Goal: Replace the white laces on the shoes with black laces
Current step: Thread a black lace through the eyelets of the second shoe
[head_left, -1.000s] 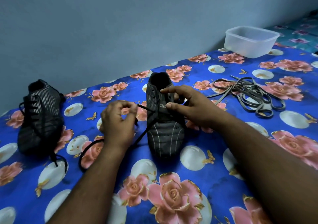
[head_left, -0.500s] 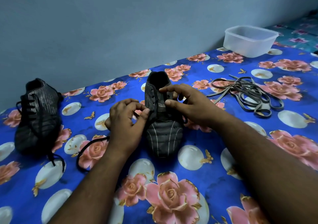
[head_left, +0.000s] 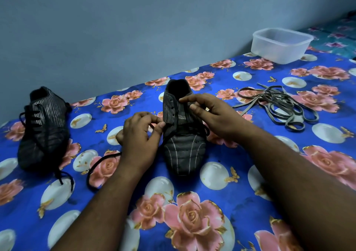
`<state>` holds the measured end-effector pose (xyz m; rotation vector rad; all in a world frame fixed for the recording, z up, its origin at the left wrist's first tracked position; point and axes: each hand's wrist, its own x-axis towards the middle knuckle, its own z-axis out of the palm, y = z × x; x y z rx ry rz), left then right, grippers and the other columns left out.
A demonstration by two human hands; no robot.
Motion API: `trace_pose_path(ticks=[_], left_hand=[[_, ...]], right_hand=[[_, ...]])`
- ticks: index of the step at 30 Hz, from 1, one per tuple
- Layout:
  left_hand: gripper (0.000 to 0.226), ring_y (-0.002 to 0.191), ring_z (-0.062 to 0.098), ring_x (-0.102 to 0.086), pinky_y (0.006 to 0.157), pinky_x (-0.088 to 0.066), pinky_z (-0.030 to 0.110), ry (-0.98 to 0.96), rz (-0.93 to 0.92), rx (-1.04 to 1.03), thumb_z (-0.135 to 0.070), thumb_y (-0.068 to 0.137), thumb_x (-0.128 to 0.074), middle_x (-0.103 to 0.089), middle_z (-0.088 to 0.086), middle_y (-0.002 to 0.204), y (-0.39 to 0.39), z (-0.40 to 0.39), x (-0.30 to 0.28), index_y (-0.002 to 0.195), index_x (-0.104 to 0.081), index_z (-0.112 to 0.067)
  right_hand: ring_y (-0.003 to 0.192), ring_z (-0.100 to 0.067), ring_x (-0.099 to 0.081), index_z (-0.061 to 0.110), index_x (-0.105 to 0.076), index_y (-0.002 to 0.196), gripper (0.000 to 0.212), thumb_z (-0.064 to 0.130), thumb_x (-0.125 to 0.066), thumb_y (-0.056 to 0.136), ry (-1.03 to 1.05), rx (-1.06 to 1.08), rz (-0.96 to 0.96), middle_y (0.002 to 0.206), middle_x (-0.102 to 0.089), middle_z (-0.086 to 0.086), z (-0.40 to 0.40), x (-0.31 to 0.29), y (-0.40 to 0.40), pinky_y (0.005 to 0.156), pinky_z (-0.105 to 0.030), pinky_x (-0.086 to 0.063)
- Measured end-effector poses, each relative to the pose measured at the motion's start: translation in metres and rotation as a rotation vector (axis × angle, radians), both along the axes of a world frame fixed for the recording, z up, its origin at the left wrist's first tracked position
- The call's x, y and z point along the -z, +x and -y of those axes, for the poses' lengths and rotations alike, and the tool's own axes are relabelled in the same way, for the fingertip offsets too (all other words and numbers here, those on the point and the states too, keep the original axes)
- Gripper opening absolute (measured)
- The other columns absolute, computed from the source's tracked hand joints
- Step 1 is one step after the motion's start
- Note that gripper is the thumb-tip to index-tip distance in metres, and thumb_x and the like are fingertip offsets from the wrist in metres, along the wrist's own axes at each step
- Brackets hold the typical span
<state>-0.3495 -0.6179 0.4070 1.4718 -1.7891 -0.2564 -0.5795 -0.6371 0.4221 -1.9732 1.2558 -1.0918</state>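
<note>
Two shoes sit on the floral sheet (head_left: 221, 183), and by my reading I am a little past the halfway mark. At nine o'clock, the left shoe (head_left: 43, 129) already carries black lacing up its front, loose ends trailing toward me. At centre, the second shoe (head_left: 182, 135) has a black lace (head_left: 100, 161) crossing only its lowest eyelets; the upper holes along the flap look empty. My left hand (head_left: 139, 139) is curled, thumb and forefinger pinching that lace just beside the shoe's nine o'clock edge, while the slack loops over the sheet toward seven o'clock. My right hand (head_left: 215, 115) rests on the tongue and flap from three o'clock, forefinger and thumb bent and pinching the upper to steady it; whether it also holds the lace's other end I cannot tell.

At two o'clock, well apart from both shoes, the removed pale laces (head_left: 277, 106) lie in a tangled heap. A clear plastic tub (head_left: 279, 45) stands at one o'clock against the wall.

Remaining, as I judge it: thread the open eyelets on the centre shoe, even the ends, and tie both.
</note>
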Motion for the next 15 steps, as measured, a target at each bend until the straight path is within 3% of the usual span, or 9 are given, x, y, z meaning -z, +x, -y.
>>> trace_pose_path(ticks=[2, 5, 9, 12, 15], left_hand=[[0.017, 0.118, 0.024, -0.05, 0.093, -0.032, 0.042, 0.026, -0.036, -0.174, -0.041, 0.098, -0.059, -0.06, -0.004, 0.119, 0.009, 0.007, 0.004, 0.098, -0.068, -0.027], [0.024, 0.126, 0.031, -0.047, 0.098, -0.033, 0.047, 0.131, -0.164, -0.459, -0.042, 0.1, -0.055, -0.056, 0.004, 0.131, 0.029, 0.02, 0.008, 0.108, -0.069, -0.025], [0.03, 0.133, 0.035, -0.039, 0.107, -0.032, 0.054, 0.244, -0.245, -0.631, -0.043, 0.101, -0.05, -0.05, 0.008, 0.14, 0.038, 0.022, 0.007, 0.116, -0.067, -0.023], [0.03, 0.137, 0.033, -0.036, 0.106, -0.029, 0.053, 0.054, -0.142, -0.545, -0.04, 0.1, -0.055, -0.049, 0.009, 0.142, 0.026, 0.015, 0.001, 0.12, -0.064, -0.02], [0.037, 0.131, 0.028, -0.044, 0.111, -0.029, 0.044, -0.126, -0.006, -0.14, -0.043, 0.1, -0.051, -0.058, 0.005, 0.132, 0.009, 0.002, -0.005, 0.123, -0.067, -0.019]], right_hand=[[0.101, -0.016, -0.061, 0.039, -0.065, 0.127, 0.027, 0.029, -0.051, 0.106, 0.028, 0.002, 0.01, 0.109, -0.062, -0.001, 0.0, 0.0, 0.0, 0.092, -0.047, -0.052], [0.111, -0.013, -0.059, 0.036, -0.066, 0.127, 0.028, 0.026, -0.05, 0.106, 0.018, -0.001, 0.007, 0.118, -0.064, -0.001, 0.0, 0.0, -0.001, 0.099, -0.041, -0.049], [0.111, -0.01, -0.059, 0.035, -0.066, 0.127, 0.028, 0.026, -0.051, 0.106, 0.005, -0.002, -0.004, 0.116, -0.064, 0.002, 0.001, -0.001, -0.001, 0.1, -0.037, -0.048], [0.105, -0.014, -0.06, 0.04, -0.065, 0.126, 0.027, 0.032, -0.051, 0.104, 0.004, 0.0, -0.008, 0.112, -0.062, -0.003, 0.001, 0.0, -0.001, 0.093, -0.039, -0.051], [0.102, -0.019, -0.06, 0.042, -0.064, 0.126, 0.027, 0.034, -0.052, 0.103, 0.01, -0.005, -0.007, 0.106, -0.06, -0.005, 0.001, 0.0, 0.0, 0.088, -0.042, -0.053]])
